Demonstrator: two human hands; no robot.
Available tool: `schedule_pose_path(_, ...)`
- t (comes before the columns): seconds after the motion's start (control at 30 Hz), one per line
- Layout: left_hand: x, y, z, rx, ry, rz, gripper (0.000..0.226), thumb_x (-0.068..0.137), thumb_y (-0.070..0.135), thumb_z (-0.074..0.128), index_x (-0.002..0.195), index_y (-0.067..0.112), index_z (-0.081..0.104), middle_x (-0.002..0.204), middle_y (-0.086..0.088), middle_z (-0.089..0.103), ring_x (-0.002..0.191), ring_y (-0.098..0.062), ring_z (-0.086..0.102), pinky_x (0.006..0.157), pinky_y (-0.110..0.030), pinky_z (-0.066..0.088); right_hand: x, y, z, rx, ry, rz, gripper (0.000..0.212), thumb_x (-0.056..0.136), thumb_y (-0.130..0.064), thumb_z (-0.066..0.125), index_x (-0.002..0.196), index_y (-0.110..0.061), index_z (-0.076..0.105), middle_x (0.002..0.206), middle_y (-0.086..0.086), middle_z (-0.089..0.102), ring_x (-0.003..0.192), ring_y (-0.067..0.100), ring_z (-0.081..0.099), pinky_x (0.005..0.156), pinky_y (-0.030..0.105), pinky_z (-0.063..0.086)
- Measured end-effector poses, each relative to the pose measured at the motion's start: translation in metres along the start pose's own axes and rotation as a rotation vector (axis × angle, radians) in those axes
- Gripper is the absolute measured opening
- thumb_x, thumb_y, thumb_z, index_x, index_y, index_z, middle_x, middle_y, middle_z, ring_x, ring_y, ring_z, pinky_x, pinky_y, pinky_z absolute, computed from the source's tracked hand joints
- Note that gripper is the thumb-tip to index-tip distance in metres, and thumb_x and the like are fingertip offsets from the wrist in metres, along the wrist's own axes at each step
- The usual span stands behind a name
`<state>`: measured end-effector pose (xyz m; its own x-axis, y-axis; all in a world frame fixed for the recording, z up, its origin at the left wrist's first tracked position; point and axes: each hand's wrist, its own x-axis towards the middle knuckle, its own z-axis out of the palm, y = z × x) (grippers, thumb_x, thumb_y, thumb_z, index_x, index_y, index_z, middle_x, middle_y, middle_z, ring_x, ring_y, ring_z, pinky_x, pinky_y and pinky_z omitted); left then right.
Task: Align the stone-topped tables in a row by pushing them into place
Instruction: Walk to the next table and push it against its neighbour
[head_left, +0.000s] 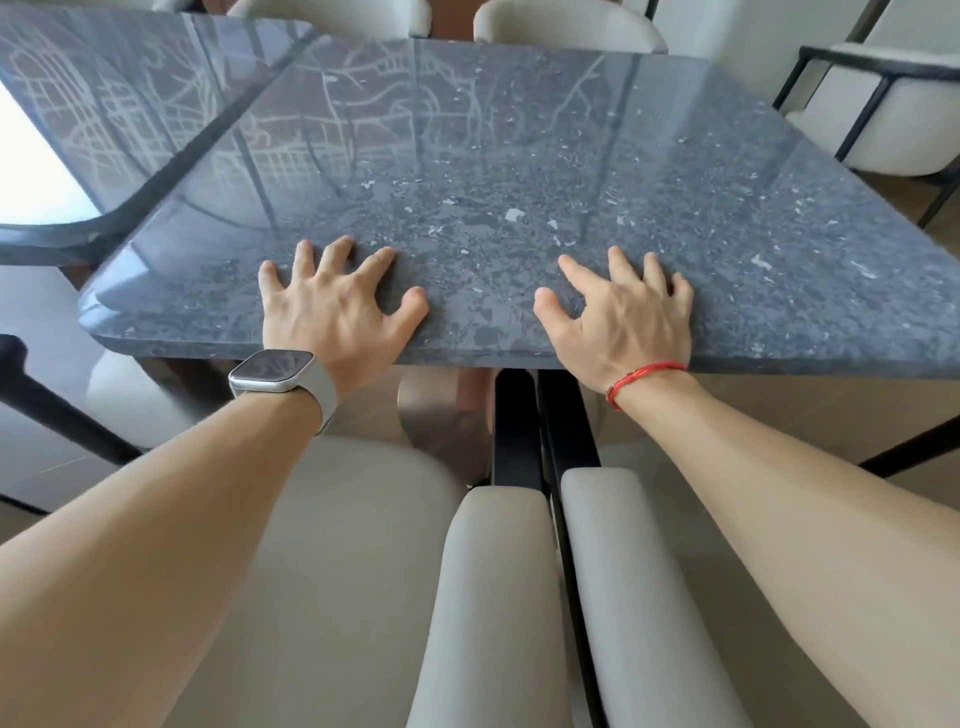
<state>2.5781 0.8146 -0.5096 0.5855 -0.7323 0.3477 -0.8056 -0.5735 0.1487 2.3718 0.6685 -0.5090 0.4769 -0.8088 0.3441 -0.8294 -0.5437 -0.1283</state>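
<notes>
A dark grey speckled stone-topped table (519, 171) fills the middle of the view, turned at an angle to a second stone-topped table (119, 98) at the back left. A narrow dark gap separates their edges. My left hand (332, 306), with a watch on the wrist, rests on the near table's top by its front edge, fingers spread. My right hand (623, 312), with a red string on the wrist, rests on the top further right, fingers spread and bent at the tips.
Two beige upholstered chairs (498, 597) with black frames stand directly below me, against the near table's front edge. More beige chairs stand at the far side (566, 26) and at the right (883, 98). A chair's black leg (47, 400) shows at the left.
</notes>
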Motion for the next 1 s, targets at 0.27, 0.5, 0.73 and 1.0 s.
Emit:
schedule_pose_path(0.27,0.000,0.002,0.000,0.002,0.002,0.002,0.068,0.087,0.072,0.023,0.135,0.039,0.058,0.143,-0.001,0.056,0.134,-0.031,0.046,0.113,-0.062,0.029,0.000,0.001,0.000,0.001,-0.015,-0.002,0.070,0.085,-0.073,0.022,0.141,-0.044,0.052,0.155,0.013,0.045,0.143,0.044,0.031,0.117,0.062,0.019)
schedule_pose_path(0.5,0.000,0.002,-0.001,0.012,0.001,0.008,0.068,0.087,0.073,0.022,0.133,0.039,0.059,0.144,-0.001,0.055,0.134,-0.031,0.045,0.112,-0.061,0.028,0.001,0.000,-0.001,0.001,-0.012,0.000,0.068,0.086,-0.072,0.023,0.140,-0.044,0.054,0.153,0.014,0.046,0.143,0.044,0.032,0.117,0.062,0.019)
schedule_pose_path(0.73,0.002,0.002,-0.001,0.003,0.003,0.005,0.071,0.086,0.073,0.021,0.135,0.039,0.058,0.148,-0.001,0.053,0.138,-0.032,0.043,0.114,-0.062,0.027,0.003,0.000,-0.001,0.003,0.000,-0.002,0.067,0.086,-0.071,0.024,0.138,-0.043,0.057,0.152,0.014,0.049,0.142,0.045,0.034,0.116,0.063,0.021)
schedule_pose_path(1.0,0.009,0.003,-0.002,0.007,-0.016,-0.009,0.075,0.084,0.074,0.018,0.140,0.040,0.055,0.152,0.000,0.050,0.141,-0.032,0.041,0.116,-0.063,0.025,0.007,-0.003,-0.002,0.004,-0.027,0.001,0.068,0.086,-0.071,0.024,0.139,-0.043,0.055,0.154,0.013,0.046,0.144,0.045,0.031,0.117,0.063,0.019)
